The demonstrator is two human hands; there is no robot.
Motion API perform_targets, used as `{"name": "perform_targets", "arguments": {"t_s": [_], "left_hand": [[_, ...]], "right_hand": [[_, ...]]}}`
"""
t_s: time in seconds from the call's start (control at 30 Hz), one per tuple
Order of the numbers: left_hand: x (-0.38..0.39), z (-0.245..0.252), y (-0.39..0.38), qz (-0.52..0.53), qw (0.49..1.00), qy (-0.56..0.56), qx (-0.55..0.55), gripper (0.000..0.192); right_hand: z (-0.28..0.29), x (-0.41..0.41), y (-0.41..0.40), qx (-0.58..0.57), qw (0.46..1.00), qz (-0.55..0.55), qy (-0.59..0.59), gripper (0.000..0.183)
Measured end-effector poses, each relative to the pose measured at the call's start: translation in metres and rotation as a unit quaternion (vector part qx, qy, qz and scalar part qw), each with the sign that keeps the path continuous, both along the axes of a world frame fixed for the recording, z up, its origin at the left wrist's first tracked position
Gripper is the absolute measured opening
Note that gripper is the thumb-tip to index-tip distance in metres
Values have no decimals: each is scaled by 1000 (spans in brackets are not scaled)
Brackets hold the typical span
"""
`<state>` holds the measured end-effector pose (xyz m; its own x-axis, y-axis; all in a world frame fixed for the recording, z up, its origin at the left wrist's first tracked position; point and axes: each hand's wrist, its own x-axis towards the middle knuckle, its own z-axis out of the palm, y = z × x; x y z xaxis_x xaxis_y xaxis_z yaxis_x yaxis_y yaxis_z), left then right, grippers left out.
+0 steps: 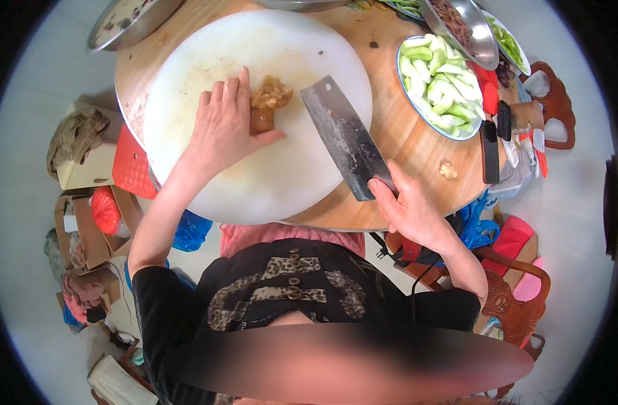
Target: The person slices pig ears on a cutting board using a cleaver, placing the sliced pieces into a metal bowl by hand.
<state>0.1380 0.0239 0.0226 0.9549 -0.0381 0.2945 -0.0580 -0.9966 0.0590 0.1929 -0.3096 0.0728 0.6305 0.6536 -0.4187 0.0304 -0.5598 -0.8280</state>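
Note:
On a round white cutting board [268, 187], my left hand [223, 124] lies with its fingers and thumb around the left and lower sides of a brown piece of food [262, 120], which may be meat. Lumpy, glossy brown bits [271, 92] sit at the far end of that piece. My right hand [407, 205] grips a dark-bladed cleaver [344, 136] near its lower end; the handle is hidden by the hand. The blade lies flat-side up over the board's right part, apart from the food, with a small bit stuck on it.
A blue-rimmed plate of cut green gourd pieces [440, 86] stands right of the board. Metal bowls [483, 48] and a plate of green slices [509, 43] are beyond it. A black phone-like object [489, 152] lies at the right edge, near a pale crumb [447, 170]. A large metal bowl [152, 25] sits upper left.

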Motion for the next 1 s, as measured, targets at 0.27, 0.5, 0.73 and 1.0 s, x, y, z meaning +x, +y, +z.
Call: {"name": "perform_targets", "arguments": {"t_s": [0.27, 0.5, 0.73, 1.0], "left_hand": [[-9, 0, -3, -38, 991, -114, -54, 69], [-5, -6, -3, -67, 990, -107, -62, 31], [-2, -7, 3, -64, 983, -110, -135, 33], [3, -7, 14, -69, 974, -82, -199, 34]], "right_hand": [[-7, 15, 11, 8, 999, 20, -38, 22], [3, 36, 35, 19, 997, 47, -54, 25], [11, 46, 50, 27, 991, 86, -96, 26], [32, 57, 71, -35, 988, 130, -74, 28]]}}
